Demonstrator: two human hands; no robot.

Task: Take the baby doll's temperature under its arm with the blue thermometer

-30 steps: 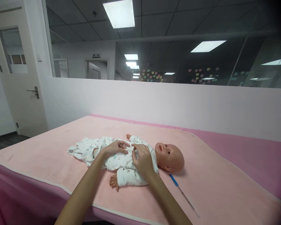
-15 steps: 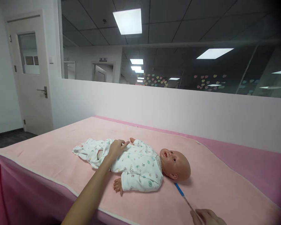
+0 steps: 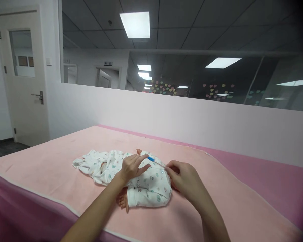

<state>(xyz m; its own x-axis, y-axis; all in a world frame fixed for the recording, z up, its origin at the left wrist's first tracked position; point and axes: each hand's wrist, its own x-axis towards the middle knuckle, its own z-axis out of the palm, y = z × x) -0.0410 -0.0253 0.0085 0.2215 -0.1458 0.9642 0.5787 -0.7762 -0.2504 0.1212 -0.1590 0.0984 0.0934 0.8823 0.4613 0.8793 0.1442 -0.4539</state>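
One slim blue-ended rod point(image 3: 154, 161), perhaps a thermometer, is already off the pink-covered desk point(image 3: 242, 211), above the chest of one baby doll point(image 3: 145, 186). The right hand point(image 3: 185, 174) pinches its right end in its grip; the left hand point(image 3: 131, 167) is spread beside the blue end, contact unclear. One patterned shirt point(image 3: 154, 181) is on; what remains undone cannot be told.

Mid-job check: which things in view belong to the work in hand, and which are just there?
In the work:
- thin blue-ended stick, pinched by the right hand; the left hand is at or near its blue end
- clothed doll, beneath both hands

Just there:
- door
- window
- heart shapes seen at the window
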